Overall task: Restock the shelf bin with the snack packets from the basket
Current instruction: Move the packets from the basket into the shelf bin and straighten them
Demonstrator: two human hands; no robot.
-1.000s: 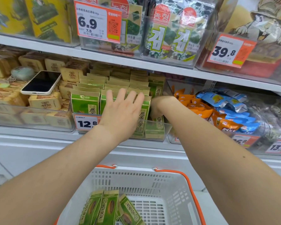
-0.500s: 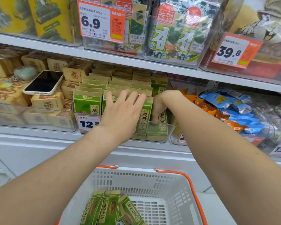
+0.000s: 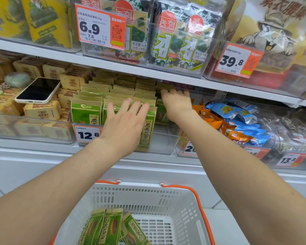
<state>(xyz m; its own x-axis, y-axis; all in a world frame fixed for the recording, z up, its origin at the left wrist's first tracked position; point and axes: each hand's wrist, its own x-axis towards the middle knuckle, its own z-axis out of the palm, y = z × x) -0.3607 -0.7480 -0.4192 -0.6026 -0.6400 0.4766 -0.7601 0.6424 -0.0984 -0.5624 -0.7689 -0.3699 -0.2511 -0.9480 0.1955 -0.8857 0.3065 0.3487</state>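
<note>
One basket (image 3: 175, 193) holds three snack packets (image 3: 111, 225); one phone (image 3: 38, 90), a left hand (image 3: 124, 128) and a right hand (image 3: 177, 103).

1. The shelf bin (image 3: 163, 140) stands on the lower shelf (image 3: 34, 148); snack packets (image 3: 86, 112) stand upright in it, in rows running front to back.
2. A price tag (image 3: 86, 134) hangs on the bin's front wall, at its left end.
3. Just left of the bin, a neighbouring bin (image 3: 25, 128) holds wrapped blocks (image 3: 42, 110), with a phone (image 3: 38, 90) lying on top of them.
4. Just right of the bin, pouches (image 3: 237, 124) are heaped.
5. Above the bin runs the upper shelf (image 3: 42, 52), carrying seaweed packs (image 3: 177, 43).
6. Below and in front of the bin sits the basket (image 3: 148, 195), with loose packets (image 3: 109, 227) in its left part.
7. The left hand (image 3: 125, 128) lies flat on the bin's front packets; the right hand (image 3: 177, 103) rests over packets further back, at the bin's right side.
</note>
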